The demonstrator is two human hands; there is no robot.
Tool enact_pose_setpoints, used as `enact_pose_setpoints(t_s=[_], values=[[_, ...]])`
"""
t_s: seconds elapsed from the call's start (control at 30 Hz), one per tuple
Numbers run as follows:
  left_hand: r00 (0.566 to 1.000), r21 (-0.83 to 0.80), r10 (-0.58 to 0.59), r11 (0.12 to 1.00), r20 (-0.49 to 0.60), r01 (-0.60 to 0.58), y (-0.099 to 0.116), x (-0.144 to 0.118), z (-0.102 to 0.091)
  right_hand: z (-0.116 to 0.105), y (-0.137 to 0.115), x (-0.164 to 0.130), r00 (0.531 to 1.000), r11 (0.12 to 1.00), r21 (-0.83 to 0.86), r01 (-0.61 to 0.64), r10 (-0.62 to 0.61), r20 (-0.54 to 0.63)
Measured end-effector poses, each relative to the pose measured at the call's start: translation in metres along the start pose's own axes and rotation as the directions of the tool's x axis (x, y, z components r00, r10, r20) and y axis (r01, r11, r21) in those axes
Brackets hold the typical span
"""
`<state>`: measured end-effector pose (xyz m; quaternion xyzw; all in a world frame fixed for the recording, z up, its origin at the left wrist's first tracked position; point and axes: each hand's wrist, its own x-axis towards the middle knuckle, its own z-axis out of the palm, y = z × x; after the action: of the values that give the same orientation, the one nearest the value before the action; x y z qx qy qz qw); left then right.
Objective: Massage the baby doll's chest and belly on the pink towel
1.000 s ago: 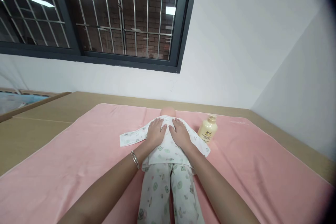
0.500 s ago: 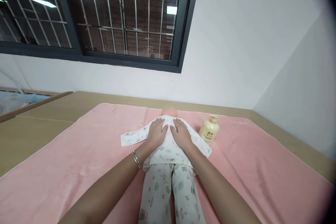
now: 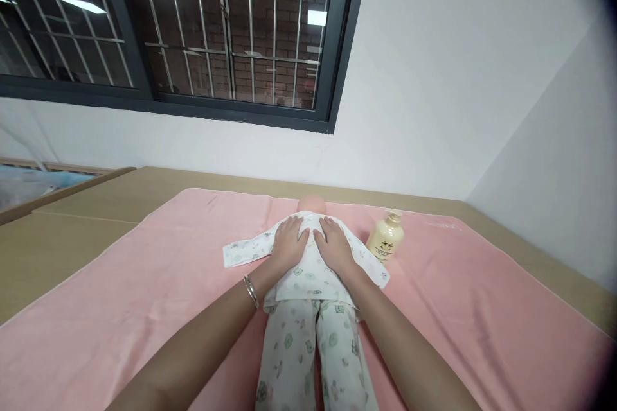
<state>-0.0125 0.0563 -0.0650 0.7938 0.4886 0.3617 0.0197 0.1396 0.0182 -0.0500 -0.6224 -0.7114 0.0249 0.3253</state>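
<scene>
Left hand (image 3: 288, 244) and right hand (image 3: 333, 245) are laid flat, fingers extended, on the baby doll (image 3: 308, 295); nothing is grasped.

Illumination is even, soft and bright, with ceiling lamps reflected in the window (image 3: 226, 26). Shadows beneath the left hand (image 3: 289, 243) and right hand (image 3: 333, 245) are faint. Focus is sharp throughout. Wide-angle distortion bends edges; the far-right corner vignettes dark.

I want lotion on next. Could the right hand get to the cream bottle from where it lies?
Probably yes. The right hand rests flat on the doll's back, and the cream bottle stands upright just to its right on the pink towel, with only the doll's sleeve between them.
</scene>
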Motion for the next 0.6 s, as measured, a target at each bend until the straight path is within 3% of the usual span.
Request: enact_pose_setpoints(t_s=[0.43,0.6], values=[[0.999,0.011,0.010,1.000,-0.045,-0.010,0.006,0.000,-0.006,0.000,0.000,0.000,1.000,1.000,-0.005,0.001,-0.001,-0.005],[0.998,0.089,0.041,0.995,-0.040,-0.037,0.014,-0.003,-0.013,0.001,0.000,0.001,1.000,1.000,0.002,0.006,-0.006,0.005]])
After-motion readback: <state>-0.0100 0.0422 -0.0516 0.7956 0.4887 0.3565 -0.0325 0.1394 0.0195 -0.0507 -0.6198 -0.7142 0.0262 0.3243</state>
